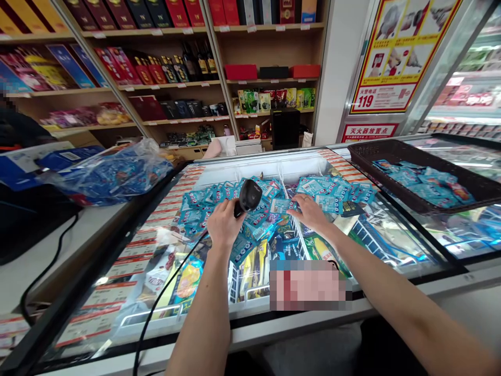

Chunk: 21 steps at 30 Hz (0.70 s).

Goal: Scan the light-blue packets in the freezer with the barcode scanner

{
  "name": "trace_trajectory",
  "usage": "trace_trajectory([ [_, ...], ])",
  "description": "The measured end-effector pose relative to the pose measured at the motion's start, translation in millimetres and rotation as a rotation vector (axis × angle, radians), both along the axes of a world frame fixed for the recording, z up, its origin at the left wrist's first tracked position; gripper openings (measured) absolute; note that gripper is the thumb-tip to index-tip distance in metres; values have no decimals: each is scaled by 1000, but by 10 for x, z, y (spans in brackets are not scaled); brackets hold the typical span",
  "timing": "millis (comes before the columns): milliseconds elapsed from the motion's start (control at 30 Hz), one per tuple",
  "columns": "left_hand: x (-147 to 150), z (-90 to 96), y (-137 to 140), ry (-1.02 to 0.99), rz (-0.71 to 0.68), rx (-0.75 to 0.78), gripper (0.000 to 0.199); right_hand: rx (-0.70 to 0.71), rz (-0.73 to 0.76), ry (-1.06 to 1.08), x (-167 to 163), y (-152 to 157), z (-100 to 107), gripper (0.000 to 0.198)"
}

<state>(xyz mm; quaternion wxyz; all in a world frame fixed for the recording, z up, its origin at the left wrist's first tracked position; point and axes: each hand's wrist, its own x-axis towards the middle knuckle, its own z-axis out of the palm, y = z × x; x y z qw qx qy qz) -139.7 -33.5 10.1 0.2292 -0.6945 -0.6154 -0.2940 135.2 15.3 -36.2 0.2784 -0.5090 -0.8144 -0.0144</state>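
In the left hand (225, 222), a black scanner (250, 196) is gripped by its handle, with the fingers closed round it. By the right hand (311, 211), a blue packet (279, 206) is pinched at its right end between thumb and fingers, just right of the scanner's head. The two hands are held apart. From the scanner, a black cable (159, 298) is trailed past the left forearm to the near edge. Under and around the hands, more blue packets (195, 214) are heaped on the glass top of a freezer (274, 330), in which wrapped goods are seen in white wire baskets. Near the front edge, an object (309, 284) is blurred out. To the right, a dark tray (426, 209) is set on the glass, with similar packets lying in it. To the left, a clear bag (133, 167) of blue packets is laid on a surface (15, 277). Behind, boxes and bottles are ranged on shelves (183, 85).
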Motion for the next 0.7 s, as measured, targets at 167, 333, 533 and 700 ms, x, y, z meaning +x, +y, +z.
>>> trace_trajectory([
  [167, 59, -16, 6, 78, -85, -18, 33, -69, 4, 30, 28, 66, -55, 64],
  [333, 90, -31, 15, 103, -128, -38, 30, -178, -18, 311, 108, 20, 8, 58],
  [533, 175, -21, -8, 165, -199, -70, 30, -197, 4, 589, 177, 69, 4, 43],
  [700, 260, -39, -4, 240, -260, -129, 28, -178, -54, 680, 187, 144, -41, 39],
])
